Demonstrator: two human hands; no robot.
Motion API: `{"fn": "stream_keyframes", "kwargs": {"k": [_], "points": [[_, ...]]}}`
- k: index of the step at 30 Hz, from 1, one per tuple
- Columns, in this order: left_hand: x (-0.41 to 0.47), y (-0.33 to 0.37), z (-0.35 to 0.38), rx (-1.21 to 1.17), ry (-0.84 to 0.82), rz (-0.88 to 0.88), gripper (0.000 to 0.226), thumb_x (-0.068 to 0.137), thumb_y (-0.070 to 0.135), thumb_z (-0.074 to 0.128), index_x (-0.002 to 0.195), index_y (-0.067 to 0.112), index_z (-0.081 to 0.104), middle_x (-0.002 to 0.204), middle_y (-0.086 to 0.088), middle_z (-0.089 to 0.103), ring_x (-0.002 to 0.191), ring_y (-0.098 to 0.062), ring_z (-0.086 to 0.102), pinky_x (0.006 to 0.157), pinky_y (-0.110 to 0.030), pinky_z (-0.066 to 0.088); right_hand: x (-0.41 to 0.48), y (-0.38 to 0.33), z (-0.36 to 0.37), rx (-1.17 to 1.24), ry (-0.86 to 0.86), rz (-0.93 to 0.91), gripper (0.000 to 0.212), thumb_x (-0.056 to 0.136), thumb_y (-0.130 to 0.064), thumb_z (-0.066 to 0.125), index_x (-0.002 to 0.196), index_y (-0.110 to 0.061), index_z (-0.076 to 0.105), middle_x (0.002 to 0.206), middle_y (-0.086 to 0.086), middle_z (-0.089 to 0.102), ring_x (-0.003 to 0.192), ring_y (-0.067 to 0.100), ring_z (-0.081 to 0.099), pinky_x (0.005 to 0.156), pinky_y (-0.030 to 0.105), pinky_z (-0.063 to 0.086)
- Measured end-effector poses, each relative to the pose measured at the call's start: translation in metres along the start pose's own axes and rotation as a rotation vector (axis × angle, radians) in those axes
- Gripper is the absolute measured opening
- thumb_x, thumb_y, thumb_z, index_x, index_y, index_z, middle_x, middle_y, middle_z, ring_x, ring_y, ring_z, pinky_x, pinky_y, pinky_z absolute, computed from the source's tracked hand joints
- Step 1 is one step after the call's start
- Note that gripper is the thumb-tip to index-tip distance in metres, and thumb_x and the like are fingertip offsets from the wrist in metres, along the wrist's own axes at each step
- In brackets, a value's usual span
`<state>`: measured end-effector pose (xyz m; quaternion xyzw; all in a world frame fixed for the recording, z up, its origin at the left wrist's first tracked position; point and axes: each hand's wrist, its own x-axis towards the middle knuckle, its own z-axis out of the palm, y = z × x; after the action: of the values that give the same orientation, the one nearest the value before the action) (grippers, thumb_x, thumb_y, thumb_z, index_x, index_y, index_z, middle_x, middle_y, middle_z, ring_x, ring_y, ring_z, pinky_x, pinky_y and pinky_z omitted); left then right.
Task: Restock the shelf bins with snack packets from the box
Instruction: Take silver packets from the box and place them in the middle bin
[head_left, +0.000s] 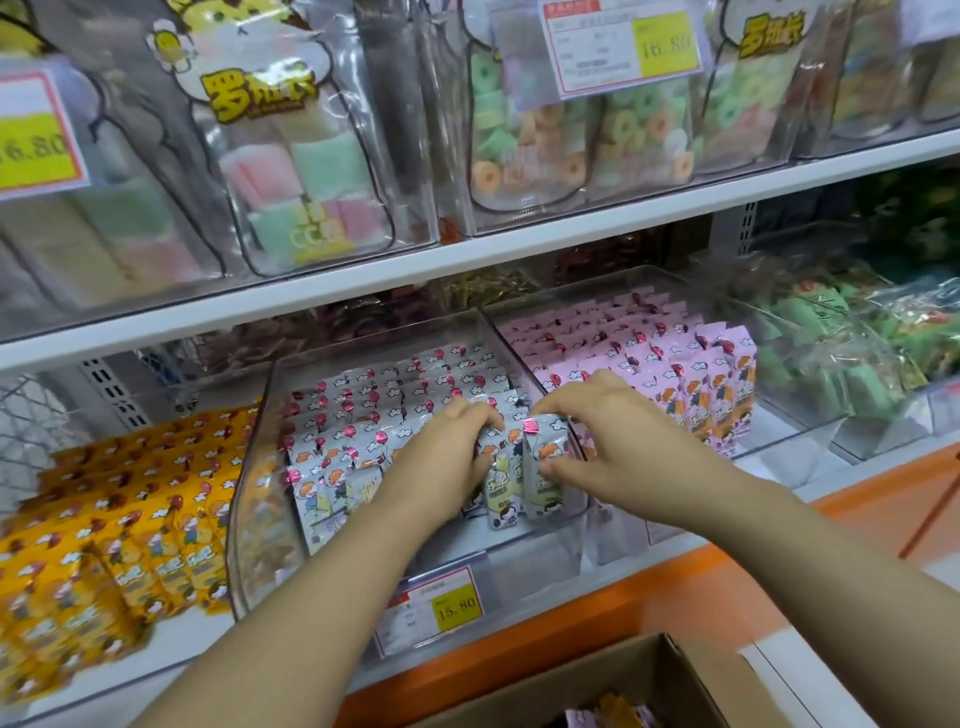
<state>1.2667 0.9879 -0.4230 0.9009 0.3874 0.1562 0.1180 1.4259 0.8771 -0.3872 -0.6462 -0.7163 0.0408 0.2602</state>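
Both hands reach into the middle clear bin (248, 467) on the lower shelf (597, 577), which holds rows of white snack packets (384, 410) standing upright. The left hand (447, 457) comes in from the lower left. Its fingers (475, 415) are curled over the tops of a few white packets at the front of the bin and grip them. The right hand (618, 441) is just beside it. Its fingers are bent over the top of one front packet (543, 470) and its thumb presses the packet's face, so the packet is pinched between them. That packet stands at the front right of the bin, close to the clear wall shared with the next bin. To the left lie rows of yellow packets (130, 493), blurred at the near edge. To the right, a second clear bin (810, 415) holds pink packets (649, 353), with green wrapped sweets (831, 353) beyond it. A price tag (436, 608) reading 15.80 hangs on the front of the middle bin. The open cardboard box (597, 670) sits at the bottom edge of the view, below the shelf, with a few packets showing inside. The upper shelf (467, 254) carries clear bags of pastel marshmallows (311, 182) and ring-shaped candies (571, 135).
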Motion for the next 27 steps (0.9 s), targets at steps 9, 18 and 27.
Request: {"fn": "stream_keyframes", "kwargs": {"k": [9,18,27], "points": [[-0.001,-0.003,-0.006,-0.011,0.053,-0.034,0.042,0.089,0.023,0.063,0.129,0.028,0.049,0.128,0.007,0.051,0.115,-0.016,0.051,0.094,-0.036,0.045,0.032,-0.010,0.020,-0.415,-0.008,-0.043,0.033,0.089,-0.017,0.058,0.121,-0.024,0.053,0.113,-0.007,0.059,0.092,0.016,0.026,0.076,0.030,0.024],[-0.006,-0.009,-0.004,-0.227,-0.008,-0.084,0.059,0.087,0.020,0.067,0.138,0.033,0.039,0.126,0.009,0.037,0.093,-0.012,0.059,0.092,-0.031,0.046,0.031,-0.005,0.027,-0.426,0.034,-0.073,0.031,0.091,-0.024,0.056,0.121,-0.029,0.051,0.122,-0.011,0.054,0.108,0.018,0.037,0.085,0.031,0.028],[-0.040,-0.022,-0.036,-0.259,0.005,-0.082,0.038,0.091,0.008,0.057,0.124,0.027,0.055,0.116,0.007,0.054,0.089,-0.007,0.064,0.083,-0.022,0.050,0.011,-0.019,0.028,-0.371,0.165,-0.125,0.028,0.058,-0.022,0.087,0.078,-0.022,0.068,0.080,-0.006,0.067,0.089,0.028,0.061,0.073,0.039,0.047]]}}
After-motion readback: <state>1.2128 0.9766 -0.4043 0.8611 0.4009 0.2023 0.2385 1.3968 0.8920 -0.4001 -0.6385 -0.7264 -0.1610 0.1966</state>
